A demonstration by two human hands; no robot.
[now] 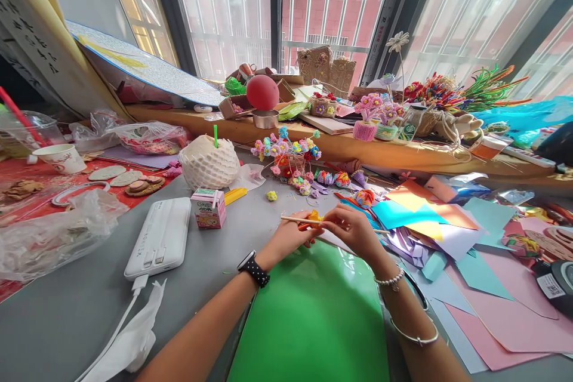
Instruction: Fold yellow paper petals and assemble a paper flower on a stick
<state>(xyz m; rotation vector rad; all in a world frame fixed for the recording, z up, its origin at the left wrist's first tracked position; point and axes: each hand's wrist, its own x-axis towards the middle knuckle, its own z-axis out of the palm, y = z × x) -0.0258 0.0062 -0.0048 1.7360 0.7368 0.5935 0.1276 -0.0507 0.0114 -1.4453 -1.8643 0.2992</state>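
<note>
A thin wooden stick [295, 219] runs nearly level across both hands, over the far end of a glossy green board [313, 316]. My left hand [289, 236] is closed around a small orange-yellow piece, perhaps folded paper [315, 216], with the stick lying across its fingers. The fingers of my right hand [351, 228] pinch the stick beside that piece, and the stick's far end sticks out past the knuckles. Exactly how the orange piece meets the stick is hidden by the fingers. Beyond the hands stands a basket of colourful small flowers [290, 158].
A white power bank [160, 237] with a cable, a pink drink carton [208, 209] and a netted coconut [209, 162] with a green straw are at left. Coloured paper sheets [492, 304] cover the right side. Craft flowers [371, 110] line the wooden sill.
</note>
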